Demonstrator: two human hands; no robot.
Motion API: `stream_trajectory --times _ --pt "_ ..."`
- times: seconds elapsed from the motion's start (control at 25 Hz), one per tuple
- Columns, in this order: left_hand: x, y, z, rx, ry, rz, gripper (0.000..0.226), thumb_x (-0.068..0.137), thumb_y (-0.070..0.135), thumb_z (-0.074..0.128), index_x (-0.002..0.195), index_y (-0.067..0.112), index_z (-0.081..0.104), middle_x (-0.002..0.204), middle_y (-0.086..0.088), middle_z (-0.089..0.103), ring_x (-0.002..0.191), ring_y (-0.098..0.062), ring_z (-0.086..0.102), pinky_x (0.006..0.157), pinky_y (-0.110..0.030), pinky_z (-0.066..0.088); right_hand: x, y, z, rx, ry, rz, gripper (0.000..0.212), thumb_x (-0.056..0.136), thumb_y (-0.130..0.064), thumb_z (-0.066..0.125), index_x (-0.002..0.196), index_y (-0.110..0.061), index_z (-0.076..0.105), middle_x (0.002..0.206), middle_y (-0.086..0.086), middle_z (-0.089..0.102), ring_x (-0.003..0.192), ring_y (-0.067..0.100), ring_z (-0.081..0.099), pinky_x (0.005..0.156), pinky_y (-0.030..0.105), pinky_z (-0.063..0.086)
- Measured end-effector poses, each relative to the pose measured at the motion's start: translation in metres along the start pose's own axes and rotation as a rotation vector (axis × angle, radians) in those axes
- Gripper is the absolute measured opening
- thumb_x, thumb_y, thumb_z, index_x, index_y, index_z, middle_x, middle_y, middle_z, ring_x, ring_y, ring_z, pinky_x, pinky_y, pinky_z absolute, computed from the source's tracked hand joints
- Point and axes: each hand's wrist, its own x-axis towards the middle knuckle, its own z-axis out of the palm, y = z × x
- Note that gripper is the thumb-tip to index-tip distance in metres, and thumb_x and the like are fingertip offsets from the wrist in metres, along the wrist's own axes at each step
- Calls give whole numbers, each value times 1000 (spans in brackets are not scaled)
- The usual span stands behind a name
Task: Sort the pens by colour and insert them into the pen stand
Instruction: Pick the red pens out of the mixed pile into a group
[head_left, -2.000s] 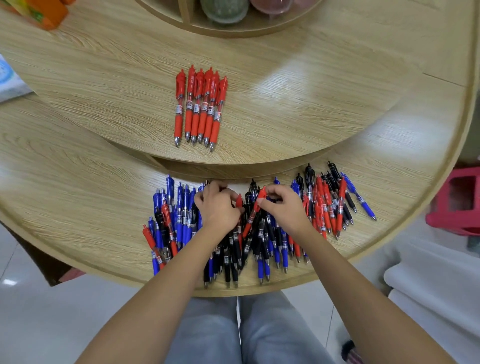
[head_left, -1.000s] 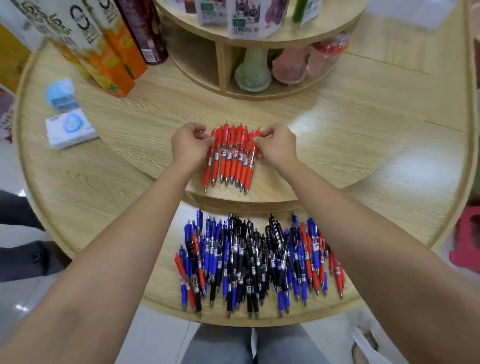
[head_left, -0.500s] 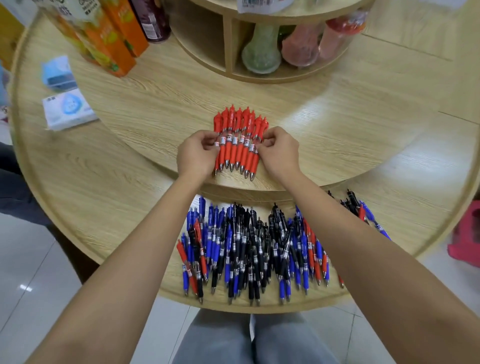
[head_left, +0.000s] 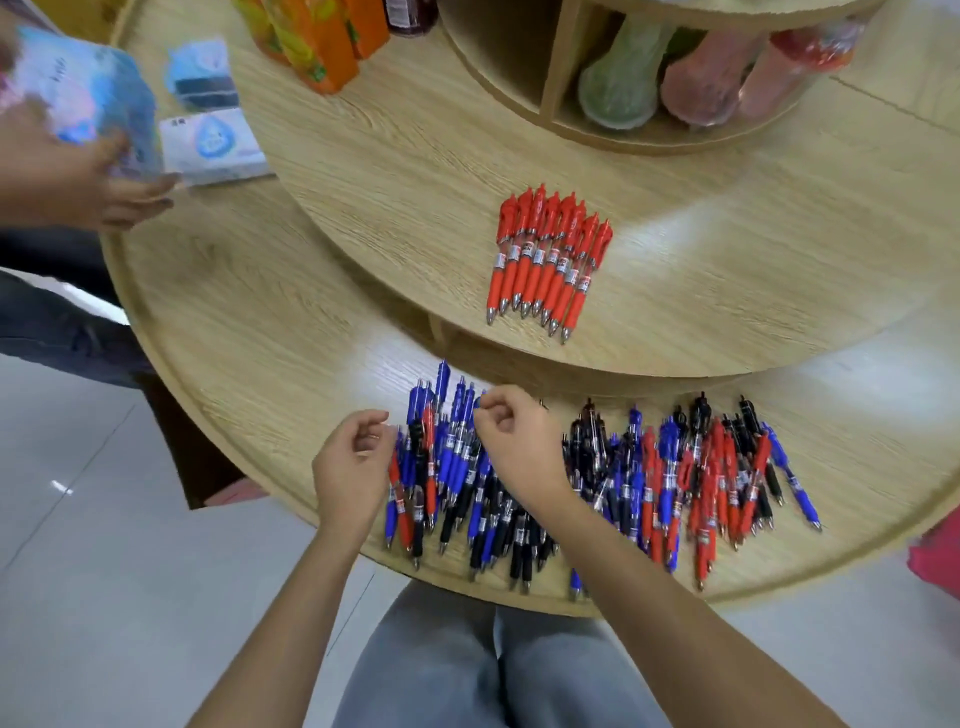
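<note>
A neat row of red pens (head_left: 545, 260) lies on the upper wooden tier (head_left: 727, 270). A mixed heap of blue, black and red pens (head_left: 675, 478) covers the lower tier (head_left: 249, 332) near its front edge. My left hand (head_left: 350, 467) hovers at the heap's left end, fingers loosely curled, holding nothing. My right hand (head_left: 514, 441) hangs over the blue pens in the heap's left half, fingers loosely curled, with no pen in it. No pen stand shows in this view.
Another person's hand (head_left: 67, 176) at the far left holds a tissue pack (head_left: 88, 98). More tissue packs (head_left: 208, 143) and orange cartons (head_left: 317, 41) stand at the back left. Green and pink vases (head_left: 623, 88) fill the top shelf. A red stool (head_left: 935, 561) sits at the right.
Both hands have let go of the red row on the upper tier and dropped back to the mixed heap. Another person's hand with a tissue pack has come in at the left.
</note>
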Motion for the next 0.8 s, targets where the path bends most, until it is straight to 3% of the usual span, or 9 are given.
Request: stream_trajectory --times 0.12,0.2,0.32,0.4,0.6,0.8 --pt "-1 -52 5 196 -67 -131 34 85 25 67 117 12 61 106 -6 63 90 -16 58 88 -36 50 28 19 48 -248 -206 7 25 93 -11 54 117 -10 59 84 1 56 72 16 54 73 35 52" --pt "0 -65 11 228 -135 -131 47 84 28 68 125 9 57 112 -5 60 95 -16 58 87 -32 48 47 26 68 -437 -307 -24 44 92 -16 57 134 -15 46 110 12 54 100 27 55 90 43 49" --pt "3 -68 19 214 -157 -74 40 83 22 69 121 12 60 102 -2 64 84 -11 60 74 -22 47 67 30 82 -691 -373 -52 66 91 -27 60 147 -22 25 135 20 37 129 36 33 101 48 41" --pt "4 -68 24 240 -138 -62 35 82 23 70 115 16 63 98 -1 65 80 -9 61 67 -18 44 75 31 83 -712 -388 -60 70 90 -31 62 147 -24 22 138 20 34 133 35 27 104 47 38" --pt "-4 -65 26 175 -71 -112 33 83 22 69 115 17 61 89 8 60 82 -10 57 72 -23 44 71 46 75 -530 -342 -146 60 87 -25 66 141 -17 40 133 14 44 132 29 28 106 39 30" --pt "-11 -65 24 143 -34 -99 27 87 20 64 114 19 61 82 11 60 76 -9 58 72 -27 49 67 50 71 -515 -324 -156 46 81 -20 72 122 -10 53 126 9 49 124 24 35 98 32 34"
